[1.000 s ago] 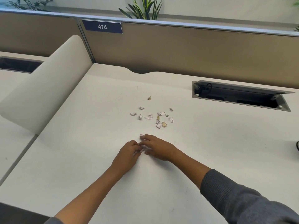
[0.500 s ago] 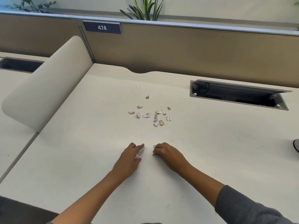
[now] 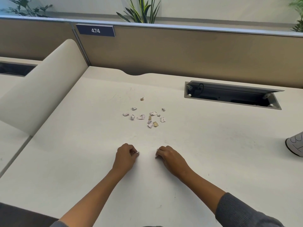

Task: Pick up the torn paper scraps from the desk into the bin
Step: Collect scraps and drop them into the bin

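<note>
Several small torn paper scraps (image 3: pixel 144 116), pinkish-white and tan, lie scattered in the middle of the white desk (image 3: pixel 213 153). One tan scrap (image 3: pixel 142 99) lies apart, farther back. My left hand (image 3: pixel 126 156) rests on the desk in front of the pile, its fingers closed on a small paper piece (image 3: pixel 137 152). My right hand (image 3: pixel 167 157) rests beside it, a hand's width away, its fingers pinching another paper piece (image 3: pixel 157 150). A white object with dark lines (image 3: pixel 295 143), possibly the bin, shows at the right edge.
An open cable tray (image 3: pixel 232 95) is sunk into the desk at the back right. A tan partition (image 3: pixel 180 51) with a "474" label (image 3: pixel 95 31) closes off the back. A curved cream divider (image 3: pixel 42 86) stands on the left. Plants rise behind the partition.
My two hands were together on one paper piece; they have pulled apart and drawn back toward me, each now holding a piece. The white object has come into view at the right.
</note>
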A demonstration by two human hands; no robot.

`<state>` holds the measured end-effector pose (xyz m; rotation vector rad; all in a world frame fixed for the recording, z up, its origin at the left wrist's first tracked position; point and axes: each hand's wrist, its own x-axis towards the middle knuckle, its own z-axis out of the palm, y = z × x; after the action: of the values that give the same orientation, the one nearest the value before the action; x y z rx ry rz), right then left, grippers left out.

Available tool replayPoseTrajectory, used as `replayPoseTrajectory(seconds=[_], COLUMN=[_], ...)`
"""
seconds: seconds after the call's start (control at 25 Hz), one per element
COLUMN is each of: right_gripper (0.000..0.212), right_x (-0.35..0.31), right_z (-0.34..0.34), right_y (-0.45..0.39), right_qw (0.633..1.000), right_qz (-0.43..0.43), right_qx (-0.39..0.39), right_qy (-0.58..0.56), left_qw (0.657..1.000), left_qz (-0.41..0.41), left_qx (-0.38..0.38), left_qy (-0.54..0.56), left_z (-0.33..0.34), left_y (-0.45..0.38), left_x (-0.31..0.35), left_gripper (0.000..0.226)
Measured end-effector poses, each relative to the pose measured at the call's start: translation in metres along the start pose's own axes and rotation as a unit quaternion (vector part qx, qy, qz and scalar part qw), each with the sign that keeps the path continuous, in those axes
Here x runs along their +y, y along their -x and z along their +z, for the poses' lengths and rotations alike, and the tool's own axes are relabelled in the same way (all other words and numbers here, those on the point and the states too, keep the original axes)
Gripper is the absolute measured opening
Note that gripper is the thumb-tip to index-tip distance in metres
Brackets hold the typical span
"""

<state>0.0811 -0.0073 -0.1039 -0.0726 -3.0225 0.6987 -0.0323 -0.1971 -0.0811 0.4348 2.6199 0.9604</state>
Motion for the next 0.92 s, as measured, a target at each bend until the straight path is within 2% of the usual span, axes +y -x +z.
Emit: replayPoseTrajectory(seconds=[0.2, 0.28, 0.4, 0.52, 0.6, 0.8, 0.92], right_gripper=[0.016, 0.016, 0.014, 0.016, 0.018, 0.03, 0.026], right_x=[0.005, 0.009, 0.019, 0.04, 0.054, 0.083, 0.104], right_z=[-0.005, -0.011, -0.029, -0.049, -0.063, -0.106, -0.132], right_y=[0.008, 0.012, 0.018, 0.029, 0.04, 0.074, 0.095], right_qw=[1.0, 0.999, 0.972, 0.903, 0.843, 0.702, 0.657], right_qz=[0.015, 0.046, 0.173, 0.289, 0.335, 0.336, 0.338], right_qx=[0.002, 0.004, 0.038, 0.05, 0.042, 0.054, 0.084], right_qy=[0.007, -0.025, -0.158, -0.314, -0.42, -0.626, -0.668], left_qw=[0.995, 0.982, 0.935, 0.886, 0.877, 0.877, 0.872], left_qz=[-0.082, -0.141, -0.205, -0.223, -0.226, -0.226, -0.213], left_qx=[-0.043, -0.053, -0.009, 0.042, 0.031, -0.062, -0.107], left_qy=[0.037, 0.111, 0.288, 0.404, 0.424, 0.419, 0.427], left_z=[-0.005, -0.012, -0.028, -0.047, -0.051, -0.004, 0.036], left_y=[-0.01, -0.015, -0.02, -0.021, -0.019, -0.004, 0.0], left_x=[0.002, -0.001, -0.003, 0.001, 0.009, 0.066, 0.109], left_gripper=[0.014, 0.012, 0.008, 0.013, 0.016, 0.013, 0.015])
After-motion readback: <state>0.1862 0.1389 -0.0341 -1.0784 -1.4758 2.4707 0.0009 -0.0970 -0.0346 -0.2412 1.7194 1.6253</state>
